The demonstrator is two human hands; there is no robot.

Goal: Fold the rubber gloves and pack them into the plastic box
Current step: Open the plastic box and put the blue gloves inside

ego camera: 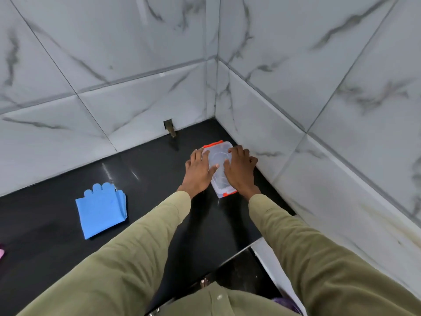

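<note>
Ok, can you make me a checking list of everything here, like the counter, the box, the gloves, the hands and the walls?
Surface: black glossy counter, set in a corner.
Job's things: clear plastic box with orange clips, lid on, near the right wall; blue gloves lying flat to the left, outside the box.
Clutter: a pink thing at the left edge, too cut off to name.
Grippers: left hand and right hand both rest flat on the box lid.
Cables: nothing seen.
Surroundings: marble-look tiled walls; a small wall opening at counter level.
</note>
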